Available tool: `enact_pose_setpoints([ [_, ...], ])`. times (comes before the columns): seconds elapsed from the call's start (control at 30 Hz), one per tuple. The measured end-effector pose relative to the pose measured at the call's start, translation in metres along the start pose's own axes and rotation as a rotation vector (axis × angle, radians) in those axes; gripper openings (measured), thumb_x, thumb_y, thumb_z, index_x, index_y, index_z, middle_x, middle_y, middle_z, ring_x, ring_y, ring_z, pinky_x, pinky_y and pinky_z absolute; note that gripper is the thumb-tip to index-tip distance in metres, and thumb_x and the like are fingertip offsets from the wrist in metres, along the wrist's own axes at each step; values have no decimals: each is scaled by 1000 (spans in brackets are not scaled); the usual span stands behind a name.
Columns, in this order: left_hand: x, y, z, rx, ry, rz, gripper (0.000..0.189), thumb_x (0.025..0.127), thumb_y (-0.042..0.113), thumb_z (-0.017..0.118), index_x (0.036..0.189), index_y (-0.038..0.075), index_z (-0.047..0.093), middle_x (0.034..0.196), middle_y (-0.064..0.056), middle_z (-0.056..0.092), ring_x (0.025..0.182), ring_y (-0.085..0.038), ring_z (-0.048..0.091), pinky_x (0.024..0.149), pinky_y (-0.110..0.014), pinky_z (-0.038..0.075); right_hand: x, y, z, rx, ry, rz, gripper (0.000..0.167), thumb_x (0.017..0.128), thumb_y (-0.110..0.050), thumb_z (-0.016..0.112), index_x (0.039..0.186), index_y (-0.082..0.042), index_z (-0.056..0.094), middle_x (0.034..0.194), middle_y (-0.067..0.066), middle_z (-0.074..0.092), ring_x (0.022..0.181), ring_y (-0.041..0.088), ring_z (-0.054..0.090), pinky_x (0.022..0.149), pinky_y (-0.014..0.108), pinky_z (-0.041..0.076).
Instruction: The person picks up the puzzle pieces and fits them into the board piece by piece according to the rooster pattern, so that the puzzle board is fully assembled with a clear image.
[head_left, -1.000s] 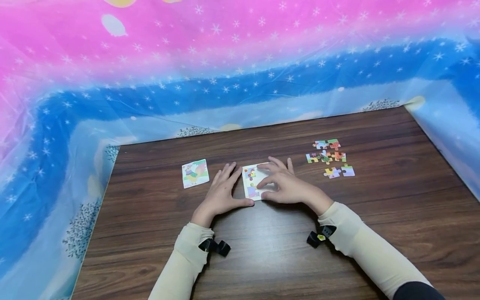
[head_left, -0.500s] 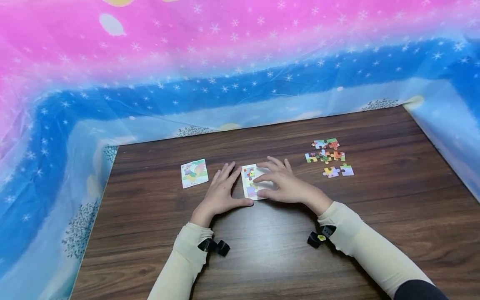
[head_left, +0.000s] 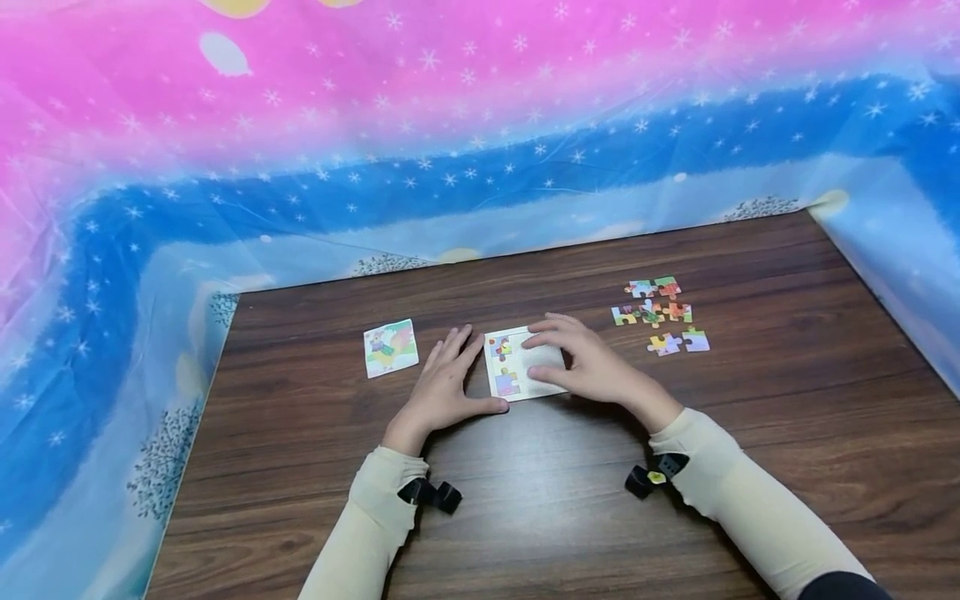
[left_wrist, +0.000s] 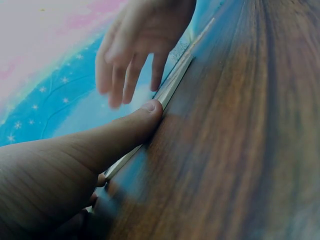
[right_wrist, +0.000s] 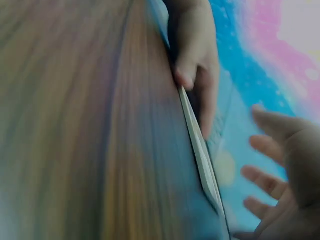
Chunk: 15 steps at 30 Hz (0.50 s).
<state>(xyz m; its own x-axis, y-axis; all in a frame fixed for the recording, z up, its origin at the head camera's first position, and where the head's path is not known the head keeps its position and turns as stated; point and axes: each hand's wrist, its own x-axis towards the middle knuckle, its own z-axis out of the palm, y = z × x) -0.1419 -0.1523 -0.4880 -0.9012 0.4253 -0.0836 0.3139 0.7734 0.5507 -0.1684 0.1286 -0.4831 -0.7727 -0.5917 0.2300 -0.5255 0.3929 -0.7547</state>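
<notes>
Shifted rightward since the earlier frames: your right hand [head_left: 592, 362], uncovering more of the square cream-white puzzle board [head_left: 534, 391]. Its fingers are parted and loosely bent over the board's right part, no piece visible in them. Your left hand [head_left: 442, 387] unmoved: fingers extended, index at the board's left edge, thumb touching the near left corner, gripping nothing. Board lies flat on the dark brown wood-grain table [head_left: 510, 492], between your hands, 2 multicoloured jigsaw pieces [head_left: 507, 382] in its left column, 1 far, 1 near. Well right of it: 7 loose multicoloured jigsaw pieces [head_left: 652, 315], roughly 3 rows. Left of your left hand: square pale-bordered picture card [head_left: 390, 348]. Behind: pink-and-blue snowflake-patterned fabric backdrop [head_left: 450, 108].
</notes>
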Motion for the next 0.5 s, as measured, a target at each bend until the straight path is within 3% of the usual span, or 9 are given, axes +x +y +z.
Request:
enact_pose_setpoints([
  [0.1, 1, 0, 1, 4, -1, 2, 116, 84, 61, 84, 169, 10, 25, 176, -13, 12, 163, -29, 1, 132, -47, 1, -14, 9, -18, 104, 89, 7, 37, 95, -12, 80, 130, -4, 72, 141, 16, 65, 136, 34, 55, 116, 58, 41],
  [0.23, 1, 0, 1, 6, -4, 4, 115, 84, 61, 83, 169, 10, 24, 177, -12, 12, 164, -28, 1, 132, -46, 1, -41, 23, -49, 117, 148, 55, 39, 92, -5, 82, 130, -7, 73, 138, 11, 67, 130, 23, 58, 109, 49, 46],
  [0.5, -1, -1, 0, -4, -1, 7, 116, 84, 59, 85, 169, 9, 24, 176, -14, 12, 164, -29, 0, 132, -47, 1, -96, 49, -110, -66, 147, 191, 44, 87, -12, 88, 130, -13, 76, 145, 14, 57, 139, 38, 39, 104, 69, 32],
])
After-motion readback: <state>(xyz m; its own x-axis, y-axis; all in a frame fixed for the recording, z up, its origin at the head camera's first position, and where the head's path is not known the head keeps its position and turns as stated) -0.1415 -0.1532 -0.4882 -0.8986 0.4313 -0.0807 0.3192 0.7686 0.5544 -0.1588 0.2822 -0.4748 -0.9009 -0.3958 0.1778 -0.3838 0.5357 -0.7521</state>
